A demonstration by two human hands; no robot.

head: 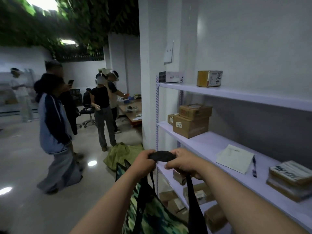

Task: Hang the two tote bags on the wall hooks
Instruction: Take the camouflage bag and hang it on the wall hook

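Observation:
A camouflage-patterned tote bag [152, 215] with black straps hangs below my hands at the bottom centre. My left hand [143, 162] and my right hand [182, 162] both grip the bag's black handle loop [162, 156], holding it up in front of the white wall corner [148, 98]. The straps run down between my forearms to the bag. A yellow-green cloth bag [121, 153] lies on the floor beyond my hands, at the foot of the wall corner. No wall hook is visible.
A white shelving unit [219, 95] stands to the right, holding cardboard boxes [190, 123], a paper sheet [234, 158], a pen and stacked packages. Several people [54, 125] stand on the glossy floor to the left. A desk [130, 109] and an office chair sit farther back.

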